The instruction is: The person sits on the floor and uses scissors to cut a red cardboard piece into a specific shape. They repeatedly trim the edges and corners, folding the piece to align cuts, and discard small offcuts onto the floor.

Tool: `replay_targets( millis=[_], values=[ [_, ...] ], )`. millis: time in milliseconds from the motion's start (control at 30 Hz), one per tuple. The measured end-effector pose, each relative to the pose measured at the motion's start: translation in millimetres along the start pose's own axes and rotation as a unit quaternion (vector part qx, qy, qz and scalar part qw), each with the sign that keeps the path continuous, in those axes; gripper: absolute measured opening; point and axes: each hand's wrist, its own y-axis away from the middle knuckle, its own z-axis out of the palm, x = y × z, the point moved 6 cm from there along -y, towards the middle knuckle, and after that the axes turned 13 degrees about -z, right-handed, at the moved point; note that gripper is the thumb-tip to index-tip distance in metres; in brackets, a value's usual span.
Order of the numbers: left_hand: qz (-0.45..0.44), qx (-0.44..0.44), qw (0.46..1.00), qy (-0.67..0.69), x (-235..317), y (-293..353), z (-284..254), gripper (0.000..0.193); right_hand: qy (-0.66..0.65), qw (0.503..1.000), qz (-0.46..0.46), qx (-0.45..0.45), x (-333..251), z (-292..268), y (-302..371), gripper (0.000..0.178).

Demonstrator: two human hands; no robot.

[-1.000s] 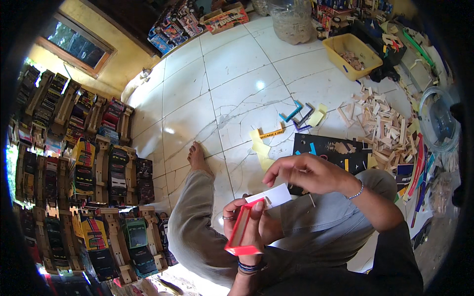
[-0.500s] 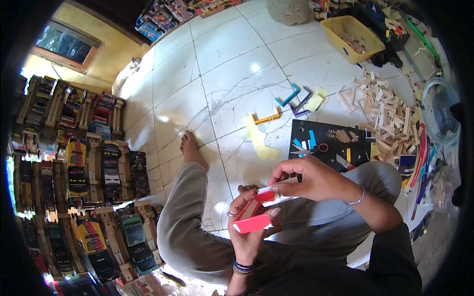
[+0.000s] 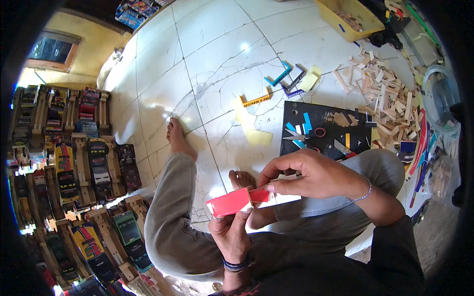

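My left hand (image 3: 230, 234) is closed round a small wooden frame faced in red (image 3: 228, 203), its broad red side turned up. Thumb and fingers grip it from below. My right hand (image 3: 311, 175) pinches a red strip with white backing (image 3: 285, 199) at the frame's right end. The strip meets the frame there, but how firmly it is stuck cannot be made out. Past my right hand lies a black board (image 3: 323, 116) with scissors (image 3: 296, 135), a knife blade (image 3: 342, 147) and coloured scraps on it.
Teal, dark blue and yellow bracket-shaped pieces (image 3: 256, 99) lie on the tiled floor (image 3: 212, 59) beside pale yellow paper (image 3: 256, 135). Wood offcuts (image 3: 390, 93) are heaped at right, below a yellow tub (image 3: 353, 29). Stacked toy trucks (image 3: 66, 165) stand at left.
The red-faced frame has turned in my left hand, so its broad side now faces up, and moved slightly left and up. My right hand still pinches the strip.
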Motion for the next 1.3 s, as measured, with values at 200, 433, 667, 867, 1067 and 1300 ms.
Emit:
replay_targets(
  millis=[200, 433, 667, 867, 1067, 1300],
  values=[
    [0.031, -0.013, 0.999, 0.013, 4.6, 1.1, 3.9, 0.030, 0.053, 0.997, -0.064, -0.001, -7.8, 2.1, -1.6, 0.024],
    [0.045, -0.010, 0.998, 0.033, 7.9, 0.9, 9.5, 0.030, 0.147, 0.982, -0.118, -0.036, -26.7, 5.6, 0.4, 0.040],
    [0.017, -0.008, 0.998, 0.052, 4.5, -4.8, 13.1, 0.031, 0.406, 0.900, -0.158, -0.027, -37.9, 22.7, 5.2, 0.042],
    [0.005, 0.005, 0.999, 0.037, -1.1, -8.1, 13.3, 0.028, 0.433, 0.882, -0.186, -0.018, -40.6, 28.0, 6.2, 0.032],
    [-0.052, -0.030, 0.990, 0.124, -1.4, -7.1, 16.2, 0.037, 0.397, 0.900, -0.181, 0.010, -34.8, 24.1, 5.5, 0.025],
    [0.042, -0.086, 0.990, 0.101, 8.2, 1.1, 18.9, 0.064, 0.324, 0.927, -0.189, 0.018, -46.0, 14.7, 9.5, 0.024]
  ],
)
